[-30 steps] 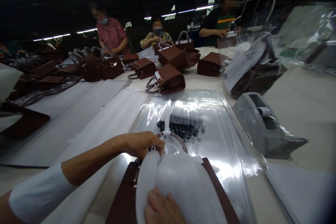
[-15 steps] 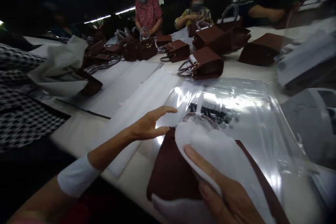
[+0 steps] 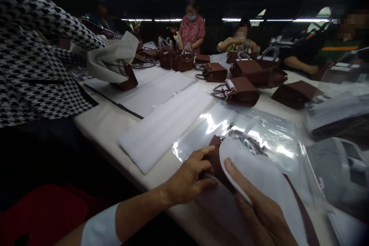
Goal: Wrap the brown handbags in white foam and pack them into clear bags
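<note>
A brown handbag [image 3: 215,158] lies tilted on the table in front of me, its wrapped handles [image 3: 249,141] pointing away. White foam sheet [image 3: 261,173] covers much of its upper face. My right hand [image 3: 259,207] grips the edge of this sheet between thumb and fingers. At the bag's left side is my left hand [image 3: 190,177], fingers curled against the brown surface and thumb closed by the edge of a lower white sheet flap [image 3: 223,200]. Under the bag spreads a clear plastic bag [image 3: 198,134], glossy with reflections.
White foam sheets [image 3: 167,127] lie stacked to the left. Several brown handbags [image 3: 243,91] stand or lie farther back. At left, a person in a houndstooth sleeve [image 3: 57,19] handles grey-white wrapping [image 3: 112,59]. A grey-white object [image 3: 336,173] sits at right; other people stand behind.
My left hand has come down from open above the bag to its left side, fingers now curled there. My right hand keeps its hold on the foam sheet. The view has shifted.
</note>
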`<state>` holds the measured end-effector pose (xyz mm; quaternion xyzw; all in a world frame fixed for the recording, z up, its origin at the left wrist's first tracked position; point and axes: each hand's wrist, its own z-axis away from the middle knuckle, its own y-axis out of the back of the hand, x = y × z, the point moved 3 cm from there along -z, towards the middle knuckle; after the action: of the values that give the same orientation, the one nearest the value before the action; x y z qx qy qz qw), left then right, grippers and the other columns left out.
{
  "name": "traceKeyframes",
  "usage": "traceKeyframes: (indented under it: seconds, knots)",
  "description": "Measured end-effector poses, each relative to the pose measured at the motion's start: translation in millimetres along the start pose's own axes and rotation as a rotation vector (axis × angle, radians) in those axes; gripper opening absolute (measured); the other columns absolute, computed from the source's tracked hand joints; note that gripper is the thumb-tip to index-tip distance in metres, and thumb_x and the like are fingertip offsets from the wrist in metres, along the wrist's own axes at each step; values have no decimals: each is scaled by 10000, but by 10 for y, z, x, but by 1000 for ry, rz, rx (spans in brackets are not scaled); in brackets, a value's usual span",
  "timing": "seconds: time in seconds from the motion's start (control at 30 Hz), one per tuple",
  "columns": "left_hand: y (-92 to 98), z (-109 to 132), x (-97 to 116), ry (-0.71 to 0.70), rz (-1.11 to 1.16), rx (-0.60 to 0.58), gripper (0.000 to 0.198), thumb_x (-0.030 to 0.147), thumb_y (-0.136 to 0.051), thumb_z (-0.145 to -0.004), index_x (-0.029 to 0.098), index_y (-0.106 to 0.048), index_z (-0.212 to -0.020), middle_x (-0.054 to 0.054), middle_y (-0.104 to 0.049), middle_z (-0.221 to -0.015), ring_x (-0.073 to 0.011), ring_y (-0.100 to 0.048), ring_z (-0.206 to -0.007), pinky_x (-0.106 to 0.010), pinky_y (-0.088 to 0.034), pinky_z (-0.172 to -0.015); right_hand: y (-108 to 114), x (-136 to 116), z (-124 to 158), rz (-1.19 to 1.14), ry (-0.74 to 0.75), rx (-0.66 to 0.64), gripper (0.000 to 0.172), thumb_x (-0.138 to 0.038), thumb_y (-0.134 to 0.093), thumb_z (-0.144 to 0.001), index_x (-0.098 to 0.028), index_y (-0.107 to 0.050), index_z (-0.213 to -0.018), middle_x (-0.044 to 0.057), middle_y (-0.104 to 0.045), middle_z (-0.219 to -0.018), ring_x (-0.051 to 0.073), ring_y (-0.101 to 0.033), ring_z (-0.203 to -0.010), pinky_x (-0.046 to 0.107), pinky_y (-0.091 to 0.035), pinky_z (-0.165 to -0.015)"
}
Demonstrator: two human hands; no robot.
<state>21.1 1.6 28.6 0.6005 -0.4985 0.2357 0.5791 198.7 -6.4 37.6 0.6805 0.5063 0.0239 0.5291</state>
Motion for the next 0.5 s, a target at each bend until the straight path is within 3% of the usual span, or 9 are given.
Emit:
traceKeyframes:
  seconds: [0.13,0.27,0.37,0.5]
  knots:
    - [-45,-80,-107,25,19,45,54,130,-646,-713,163,-633,-753,-86,-328,-1396,-238,-397,-1218,-379,-351,-1032,-125,-61,-32,213,316,-26,538,-104,-422,-867,-150,-287,-1386,81,-442,-1324,200,-385,-1233,317,-364,-1020]
    - [-83,-104,-231,90,79,69,61,145,-639,-715,158,-584,-693,-76,-284,-1427,-245,-376,-1244,-382,-341,-1039,-227,12,-44,433,538,-89,390,-119,-385,-877,-86,-466,-1257,99,-510,-1260,210,-377,-1238,321,-323,-1040]
    - [-127,-119,-327,143,149,84,143,125,-617,-724,175,-579,-852,-78,-338,-1399,-247,-277,-1312,-398,-285,-1075,-273,28,-36,582,625,-159,350,-152,-356,-886,-79,-538,-1176,138,-515,-1245,264,-433,-1192,352,-403,-987]
    - [-117,-94,-458,196,203,298,210,184,-470,-847,195,-497,-1055,-85,-375,-1363,-210,-422,-1213,-385,-390,-998,-321,19,-39,650,626,-187,336,-183,-387,-877,-99,-560,-1152,142,-535,-1219,291,-494,-1132,347,-504,-874]
